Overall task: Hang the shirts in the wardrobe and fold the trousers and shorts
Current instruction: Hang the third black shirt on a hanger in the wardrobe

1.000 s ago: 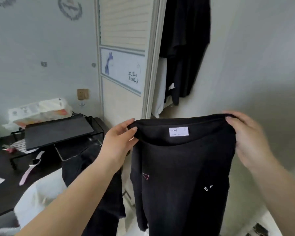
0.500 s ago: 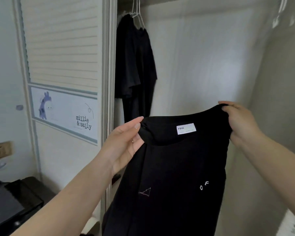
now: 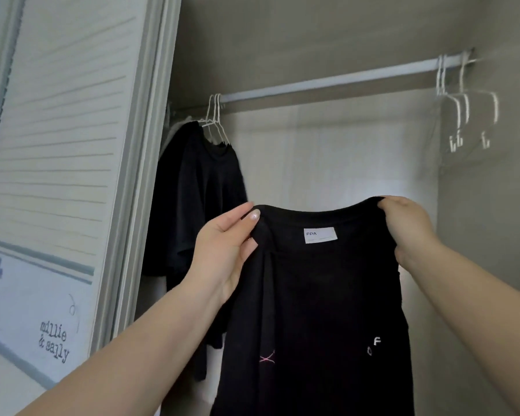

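I hold a black shirt point(image 3: 318, 310) up by its collar in front of the open wardrobe, its white neck label facing me. My left hand point(image 3: 222, 253) pinches the collar's left end. My right hand point(image 3: 409, 226) grips the collar's right end. The shirt hangs down out of the frame's bottom edge. Above runs the white hanging rail point(image 3: 327, 82). Several empty white hangers point(image 3: 463, 106) hang at the rail's right end.
Dark shirts point(image 3: 198, 205) hang on white hangers at the rail's left end, close to my left hand. A white louvred wardrobe door point(image 3: 63, 145) with a printed panel stands on the left. The wardrobe's grey side wall point(image 3: 493, 235) closes the right.
My view has swung up and right from the room into the wardrobe. Both hands have lifted the shirt toward the rail, which has come into sight with the empty hangers.
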{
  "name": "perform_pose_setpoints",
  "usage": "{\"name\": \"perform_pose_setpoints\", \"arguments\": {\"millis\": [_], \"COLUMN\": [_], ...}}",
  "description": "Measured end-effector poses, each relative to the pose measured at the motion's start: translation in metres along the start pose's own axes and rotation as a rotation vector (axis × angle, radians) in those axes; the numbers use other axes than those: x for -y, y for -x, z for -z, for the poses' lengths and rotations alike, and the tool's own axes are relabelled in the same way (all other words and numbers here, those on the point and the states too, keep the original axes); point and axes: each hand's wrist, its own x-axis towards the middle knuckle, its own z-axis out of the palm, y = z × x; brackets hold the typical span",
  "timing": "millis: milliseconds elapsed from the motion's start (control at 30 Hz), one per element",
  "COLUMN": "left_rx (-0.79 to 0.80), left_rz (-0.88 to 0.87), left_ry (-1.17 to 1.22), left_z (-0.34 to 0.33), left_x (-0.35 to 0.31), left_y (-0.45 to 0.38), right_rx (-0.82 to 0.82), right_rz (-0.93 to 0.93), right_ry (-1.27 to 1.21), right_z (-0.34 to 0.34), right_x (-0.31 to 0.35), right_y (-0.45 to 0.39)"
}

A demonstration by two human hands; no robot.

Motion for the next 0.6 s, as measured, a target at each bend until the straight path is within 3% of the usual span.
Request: {"name": "perform_pose_setpoints", "arguments": {"millis": [300,500,600], "left_rx": [0.013,0.078,0.062], "left_rz": [-0.012,0.021,0.048], "left_ry": [0.08,0.123,0.118], "left_z": [-0.065,-0.093,-0.097], "left_x": [0.03,0.042,0.05], "left_y": [-0.092,-0.144,-0.168], "right_rx": [-0.012,0.166,0.121], "right_rz": [0.184,0.236,0.425], "right_ry": [0.442,0.923,1.095], "right_z": [0.013,0.015,0.01], "right_x": [-0.01,0.009,0.038], "right_y": [-0.081,-0.092,-0.1]}}
